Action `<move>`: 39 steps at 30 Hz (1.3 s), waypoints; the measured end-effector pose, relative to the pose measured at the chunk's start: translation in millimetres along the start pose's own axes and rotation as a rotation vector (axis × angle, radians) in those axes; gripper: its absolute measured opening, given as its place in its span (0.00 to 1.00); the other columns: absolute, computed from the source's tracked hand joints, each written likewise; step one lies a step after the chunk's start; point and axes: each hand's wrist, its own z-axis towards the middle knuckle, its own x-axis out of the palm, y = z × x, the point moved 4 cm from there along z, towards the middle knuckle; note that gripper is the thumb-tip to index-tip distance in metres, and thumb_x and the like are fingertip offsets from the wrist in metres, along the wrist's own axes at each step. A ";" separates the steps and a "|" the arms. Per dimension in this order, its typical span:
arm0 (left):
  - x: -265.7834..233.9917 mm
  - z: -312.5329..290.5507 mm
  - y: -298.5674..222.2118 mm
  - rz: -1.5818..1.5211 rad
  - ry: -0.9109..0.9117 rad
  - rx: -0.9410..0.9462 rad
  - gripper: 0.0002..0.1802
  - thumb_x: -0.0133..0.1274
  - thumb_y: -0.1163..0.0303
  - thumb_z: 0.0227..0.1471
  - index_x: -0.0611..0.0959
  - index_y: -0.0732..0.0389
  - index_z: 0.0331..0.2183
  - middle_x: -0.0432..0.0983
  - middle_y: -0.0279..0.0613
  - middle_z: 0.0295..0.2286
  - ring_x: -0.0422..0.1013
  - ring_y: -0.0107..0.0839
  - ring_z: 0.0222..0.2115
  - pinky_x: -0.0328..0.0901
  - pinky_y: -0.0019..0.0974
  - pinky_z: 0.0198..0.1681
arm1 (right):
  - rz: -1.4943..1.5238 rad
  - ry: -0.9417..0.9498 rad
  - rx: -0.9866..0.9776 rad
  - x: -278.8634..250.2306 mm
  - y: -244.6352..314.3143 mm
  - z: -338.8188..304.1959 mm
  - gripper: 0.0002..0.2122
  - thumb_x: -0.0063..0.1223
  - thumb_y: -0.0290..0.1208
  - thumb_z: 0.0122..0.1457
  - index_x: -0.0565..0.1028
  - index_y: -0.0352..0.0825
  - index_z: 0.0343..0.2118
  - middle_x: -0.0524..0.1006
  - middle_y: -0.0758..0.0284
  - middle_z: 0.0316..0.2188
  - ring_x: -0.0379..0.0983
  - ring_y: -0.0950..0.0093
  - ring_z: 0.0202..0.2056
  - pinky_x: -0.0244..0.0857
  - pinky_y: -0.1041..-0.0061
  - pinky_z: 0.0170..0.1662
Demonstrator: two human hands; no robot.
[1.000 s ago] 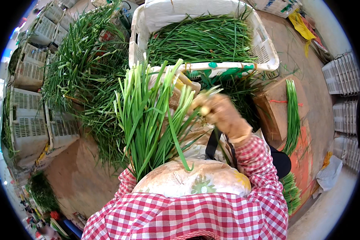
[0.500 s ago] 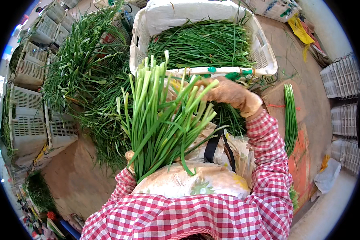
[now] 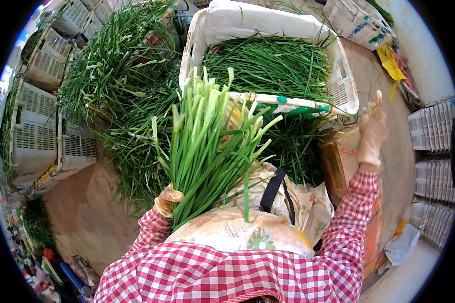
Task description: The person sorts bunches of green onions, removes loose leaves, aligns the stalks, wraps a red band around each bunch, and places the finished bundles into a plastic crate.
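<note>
Chives (image 3: 207, 146) stand in a thick bunch, gripped near the base by the left hand (image 3: 168, 198), which wears a pale glove and is closed around the stalks. The bunch rises upright in front of the person's chest, its cut tops fanning out toward the crate (image 3: 275, 98) ahead. One loose stalk hangs down from the bunch over the apron (image 3: 232, 232).

The right hand (image 3: 373, 129), also gloved, is raised out to the right, well apart from the bunch, above a wooden block (image 3: 338, 156). Its fingers are extended upward and a small greenish scrap shows at the fingertips; whether it is pinched there cannot be told. Both sleeves (image 3: 356, 202) are red and white check.

The crate is white plastic, lined with a white sheet, and holds a layer of long green leaves lying crosswise. A strip of green tape sits on its near rim. Between the crate and the person, more leaves lie heaped, partly over a floral bag with a black strap (image 3: 273, 189).

To the left, a large loose pile (image 3: 121, 101) of the same greens spreads over the brown floor. Empty white crates stand along the left edge (image 3: 35, 131), and stacked grey trays (image 3: 432, 131) line the right edge. A yellow bag (image 3: 392, 63) lies near the far right corner.
</note>
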 end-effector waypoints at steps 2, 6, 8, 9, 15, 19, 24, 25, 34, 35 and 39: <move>-0.9 -1.5 -1.3 0.072 -0.056 -0.003 0.33 0.55 0.82 0.42 0.66 0.70 0.53 0.70 0.56 0.47 0.72 0.44 0.44 0.68 0.46 0.48 | 0.561 0.418 0.282 -29.8 55.7 -7.1 0.20 0.54 0.38 0.58 0.70 0.38 0.52 0.79 0.65 0.29 0.74 0.79 0.29 0.69 0.80 0.30; -1.4 -3.0 -0.6 0.281 -0.200 -0.017 0.33 0.58 0.81 0.41 0.68 0.70 0.52 0.72 0.55 0.45 0.74 0.42 0.42 0.71 0.42 0.46 | 1.431 1.162 0.110 -75.0 175.5 -47.0 0.18 0.60 0.34 0.53 0.74 0.37 0.47 0.78 0.70 0.28 0.71 0.83 0.27 0.66 0.83 0.29; -2.3 4.3 2.9 0.459 -0.158 -0.043 0.45 0.62 0.82 0.37 0.60 0.63 0.58 0.66 0.51 0.51 0.69 0.39 0.49 0.65 0.42 0.52 | 1.427 1.173 0.033 -75.1 197.9 -68.5 0.15 0.60 0.35 0.53 0.76 0.35 0.42 0.77 0.72 0.26 0.66 0.85 0.24 0.63 0.83 0.28; 13.2 10.7 2.8 0.489 -0.137 0.000 0.50 0.62 0.82 0.36 0.56 0.60 0.60 0.62 0.49 0.54 0.65 0.38 0.51 0.62 0.42 0.54 | 1.564 1.120 0.096 -67.3 203.7 -84.7 0.12 0.59 0.34 0.54 0.78 0.34 0.39 0.75 0.72 0.25 0.63 0.85 0.22 0.60 0.83 0.26; 46.7 24.8 3.1 0.721 -0.139 0.034 0.64 0.65 0.78 0.36 0.38 0.50 0.63 0.48 0.42 0.61 0.50 0.35 0.60 0.48 0.43 0.61 | 1.118 0.647 -0.328 -44.2 164.6 -77.7 0.05 0.56 0.32 0.53 0.74 0.37 0.29 0.73 0.61 0.23 0.72 0.62 0.24 0.68 0.68 0.25; 32.7 23.5 9.6 0.902 -0.151 0.027 0.59 0.68 0.75 0.35 0.48 0.60 0.62 0.50 0.43 0.60 0.53 0.32 0.57 0.52 0.36 0.59 | 1.041 0.459 -0.304 -21.5 116.8 -48.3 0.04 0.58 0.24 0.50 0.74 0.35 0.28 0.75 0.60 0.23 0.74 0.62 0.26 0.68 0.70 0.29; 34.9 23.3 13.7 0.794 -0.215 -0.146 0.53 0.68 0.75 0.35 0.56 0.63 0.60 0.58 0.43 0.56 0.58 0.29 0.54 0.57 0.33 0.56 | 0.918 0.446 -0.493 -26.1 104.5 -50.5 0.06 0.56 0.20 0.47 0.74 0.36 0.29 0.74 0.60 0.22 0.73 0.61 0.26 0.67 0.68 0.28; 32.4 22.2 11.2 0.793 -0.205 -0.168 0.54 0.68 0.76 0.35 0.55 0.62 0.60 0.58 0.43 0.56 0.58 0.30 0.54 0.56 0.33 0.56 | 0.892 0.485 -0.526 -28.6 103.4 -51.6 0.07 0.55 0.19 0.47 0.74 0.36 0.29 0.73 0.60 0.22 0.73 0.61 0.26 0.67 0.68 0.27; 36.0 13.9 1.1 0.749 -0.379 -0.209 0.61 0.66 0.79 0.35 0.44 0.54 0.63 0.46 0.41 0.61 0.53 0.32 0.58 0.53 0.37 0.58 | 0.578 0.589 -0.244 12.0 21.6 -63.7 0.05 0.52 0.22 0.51 0.75 0.36 0.32 0.75 0.64 0.24 0.75 0.68 0.23 0.71 0.73 0.28; 39.6 20.3 1.6 0.778 -0.342 -0.143 0.61 0.66 0.78 0.35 0.45 0.55 0.63 0.47 0.41 0.60 0.53 0.32 0.57 0.53 0.37 0.58 | 0.878 0.643 -0.155 -12.8 57.0 -68.5 0.05 0.53 0.23 0.53 0.76 0.37 0.32 0.75 0.66 0.24 0.75 0.69 0.23 0.71 0.73 0.28; 37.0 27.5 4.5 0.926 -0.284 0.039 0.60 0.67 0.74 0.36 0.45 0.57 0.62 0.51 0.40 0.58 0.54 0.31 0.56 0.54 0.37 0.58 | 1.378 0.888 -0.186 -79.7 165.5 -80.4 0.05 0.54 0.26 0.57 0.77 0.41 0.36 0.77 0.70 0.29 0.74 0.80 0.22 0.71 0.77 0.27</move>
